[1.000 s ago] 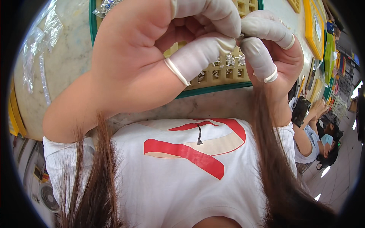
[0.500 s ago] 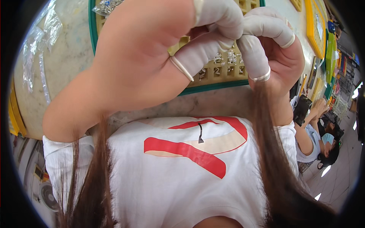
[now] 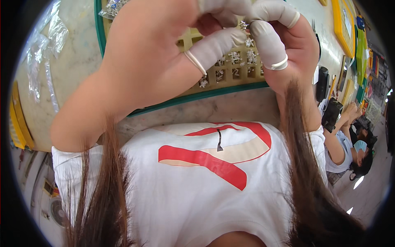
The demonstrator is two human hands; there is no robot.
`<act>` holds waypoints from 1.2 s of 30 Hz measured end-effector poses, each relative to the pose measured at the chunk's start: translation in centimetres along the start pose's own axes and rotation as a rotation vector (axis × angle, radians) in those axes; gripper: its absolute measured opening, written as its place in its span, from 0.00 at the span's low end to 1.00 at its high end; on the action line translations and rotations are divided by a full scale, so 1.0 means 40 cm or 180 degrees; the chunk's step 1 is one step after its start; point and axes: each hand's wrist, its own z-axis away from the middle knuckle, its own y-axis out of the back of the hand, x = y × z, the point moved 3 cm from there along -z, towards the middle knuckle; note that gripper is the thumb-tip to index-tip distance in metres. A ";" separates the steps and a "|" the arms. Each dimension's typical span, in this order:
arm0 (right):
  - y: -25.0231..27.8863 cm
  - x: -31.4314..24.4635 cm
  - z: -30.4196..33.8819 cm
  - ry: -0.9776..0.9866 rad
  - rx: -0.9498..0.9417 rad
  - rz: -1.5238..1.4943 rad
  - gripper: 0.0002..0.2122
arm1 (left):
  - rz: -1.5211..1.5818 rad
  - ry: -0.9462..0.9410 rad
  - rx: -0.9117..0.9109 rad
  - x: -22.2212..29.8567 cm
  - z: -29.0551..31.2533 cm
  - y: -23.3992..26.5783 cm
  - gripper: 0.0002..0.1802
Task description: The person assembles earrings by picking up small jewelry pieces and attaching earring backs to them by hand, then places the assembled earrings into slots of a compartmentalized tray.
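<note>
White finger cots cover several fingers of both hands. Between the thumb and forefinger of my right hand [image 3: 288, 45] is a small silvery piece with pale beads or stones [image 3: 243, 25], perhaps a bit of jewellery; its exact kind is too small to tell. My left hand [image 3: 160, 61] is close beside it on the left, its thumb and curled fingers apart and nothing visible between them. Below both hands lies a beige compartment tray [image 3: 247, 81] with a green rim. Similar small silvery pieces [image 3: 235, 57] sit in its compartments. My hands hide much of the tray.
A clear bag of small silvery parts [image 3: 112, 8] lies at the tray's far left corner. Crumpled clear plastic bags [image 3: 41, 53] rest on the marbled tabletop [image 3: 78, 49]. A yellow frame [image 3: 344, 29] and black objects [image 3: 323, 84] stand right. Another person [image 3: 349, 144] sits at far right.
My fingertips, pressed together before, have come apart, so the silvery piece now shows at my right fingertips. Both hands have shifted slightly left and away from me.
</note>
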 end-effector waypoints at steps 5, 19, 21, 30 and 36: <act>0.022 -0.004 -0.016 0.0943 -0.0164 0.1274 0.05 | 0.2813 0.1717 0.0368 -0.020 0.052 -0.027 0.16; -0.003 -0.004 0.010 -0.0787 -0.0011 -0.0001 0.06 | 0.0305 0.0541 0.0141 0.018 0.007 0.007 0.12; -0.004 0.010 0.004 -0.0357 0.0032 0.0069 0.06 | 0.2646 0.1935 0.0855 -0.004 0.021 -0.013 0.11; 0.001 -0.024 -0.018 0.0520 -0.0429 0.1635 0.05 | 0.1781 0.1288 0.0266 -0.020 0.031 0.000 0.14; -0.011 0.005 0.017 -0.0793 0.0006 -0.0287 0.07 | 0.2479 0.2064 0.0189 0.003 0.027 -0.008 0.15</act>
